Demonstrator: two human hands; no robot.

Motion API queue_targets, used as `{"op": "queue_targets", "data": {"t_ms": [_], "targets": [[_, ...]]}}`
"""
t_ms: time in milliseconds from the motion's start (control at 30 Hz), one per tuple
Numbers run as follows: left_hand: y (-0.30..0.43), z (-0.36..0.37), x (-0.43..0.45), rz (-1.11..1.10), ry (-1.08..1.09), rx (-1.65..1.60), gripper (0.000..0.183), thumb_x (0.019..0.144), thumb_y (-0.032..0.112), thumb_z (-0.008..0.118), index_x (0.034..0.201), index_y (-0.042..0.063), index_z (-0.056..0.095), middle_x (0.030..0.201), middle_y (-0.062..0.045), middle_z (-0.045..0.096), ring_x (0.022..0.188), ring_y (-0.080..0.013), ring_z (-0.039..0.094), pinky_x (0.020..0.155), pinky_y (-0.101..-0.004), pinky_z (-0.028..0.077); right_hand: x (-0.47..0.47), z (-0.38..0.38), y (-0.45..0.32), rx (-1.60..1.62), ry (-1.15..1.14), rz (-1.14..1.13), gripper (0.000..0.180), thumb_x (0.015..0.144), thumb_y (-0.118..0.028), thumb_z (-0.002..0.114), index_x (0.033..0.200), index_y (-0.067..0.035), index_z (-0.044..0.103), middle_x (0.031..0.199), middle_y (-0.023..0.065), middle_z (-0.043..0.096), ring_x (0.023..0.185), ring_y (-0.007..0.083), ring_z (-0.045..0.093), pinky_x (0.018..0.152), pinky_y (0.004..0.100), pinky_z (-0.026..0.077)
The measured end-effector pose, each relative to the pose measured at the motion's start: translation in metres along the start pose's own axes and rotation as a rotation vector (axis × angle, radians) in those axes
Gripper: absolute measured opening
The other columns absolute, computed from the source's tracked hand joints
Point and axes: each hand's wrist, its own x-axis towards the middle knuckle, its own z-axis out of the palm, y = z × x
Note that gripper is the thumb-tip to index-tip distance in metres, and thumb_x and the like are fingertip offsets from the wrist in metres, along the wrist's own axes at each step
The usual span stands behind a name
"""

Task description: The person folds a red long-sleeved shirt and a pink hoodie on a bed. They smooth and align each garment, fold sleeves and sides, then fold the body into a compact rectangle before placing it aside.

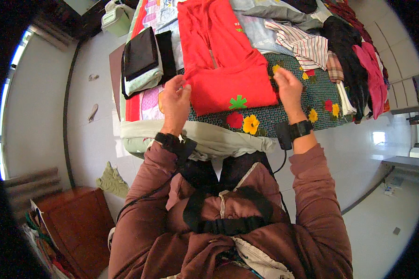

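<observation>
A red garment (230, 87) with a green star-shaped mark lies partly folded on the bed before me, its near end folded across and two long parts running away from me. My left hand (176, 99) is at its left edge, fingers curled; whether they pinch the cloth cannot be told. My right hand (289, 87) is raised just off its right edge, thumb and fingertips near each other, with no cloth seen between them. A dark patterned cloth with red and yellow flowers (310, 94) lies beneath. Left of the garment is a stack of folded clothes (142, 57), black on top.
A striped shirt (300, 42), a black garment (349, 62) and a pink garment (373, 76) lie at the bed's right. A pale green bin (116, 22) stands beyond the bed's left side. A brown box-like piece (78, 226) and a green cloth (112, 179) are at lower left.
</observation>
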Motion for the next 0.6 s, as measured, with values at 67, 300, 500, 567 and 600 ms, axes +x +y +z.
{"op": "queue_targets", "data": {"t_ms": [67, 300, 500, 567, 600], "targets": [[0.0, 0.008, -0.003, 0.077, 0.01, 0.094, 0.038, 0.09, 0.013, 0.069, 0.122, -0.004, 0.059, 0.105, -0.011, 0.069, 0.104, -0.0176, 0.064, 0.086, -0.0287, 0.051, -0.003, 0.008, 0.007, -0.114, -0.039, 0.076, 0.047, 0.09, -0.029, 0.069, 0.119, 0.007, 0.062, 0.106, 0.0172, 0.071, 0.095, 0.0206, 0.069, 0.086, 0.0326, 0.052], [0.018, 0.004, 0.014, -0.238, -0.057, 0.245, 0.059, 0.082, 0.035, 0.077, 0.121, -0.005, 0.061, 0.098, -0.011, 0.071, 0.085, -0.0181, 0.066, 0.077, -0.0303, 0.052, 0.029, 0.038, 0.031, -0.235, 0.047, 0.006, 0.044, 0.086, -0.024, 0.071, 0.118, 0.004, 0.063, 0.099, 0.0182, 0.072, 0.09, 0.0277, 0.07, 0.08, 0.0351, 0.054], [0.028, 0.005, 0.013, -0.271, -0.022, 0.423, 0.058, 0.079, 0.042, 0.077, 0.113, -0.004, 0.066, 0.097, -0.014, 0.072, 0.088, -0.0237, 0.069, 0.078, -0.0346, 0.051, 0.051, 0.049, 0.025, -0.163, -0.049, -0.043, 0.035, 0.085, -0.018, 0.07, 0.111, 0.005, 0.067, 0.094, 0.0122, 0.072, 0.083, 0.0193, 0.068, 0.076, 0.0302, 0.053], [0.022, 0.003, 0.017, -0.283, -0.09, 0.396, 0.055, 0.078, 0.042, 0.077, 0.108, -0.003, 0.068, 0.094, -0.014, 0.073, 0.086, -0.025, 0.069, 0.077, -0.0358, 0.051, 0.052, 0.045, 0.017, -0.102, -0.147, 0.075, 0.03, 0.087, -0.012, 0.068, 0.112, 0.006, 0.067, 0.095, 0.0067, 0.071, 0.083, 0.0126, 0.065, 0.075, 0.0255, 0.051], [0.017, 0.003, 0.018, -0.279, -0.062, 0.315, 0.037, 0.082, 0.03, 0.076, 0.099, -0.002, 0.069, 0.086, -0.009, 0.072, 0.079, -0.0202, 0.067, 0.07, -0.0327, 0.05, 0.052, 0.043, 0.013, 0.121, -0.179, 0.088, 0.03, 0.085, -0.012, 0.069, 0.109, 0.005, 0.068, 0.092, 0.0068, 0.071, 0.081, 0.0116, 0.064, 0.074, 0.0258, 0.051]]}}
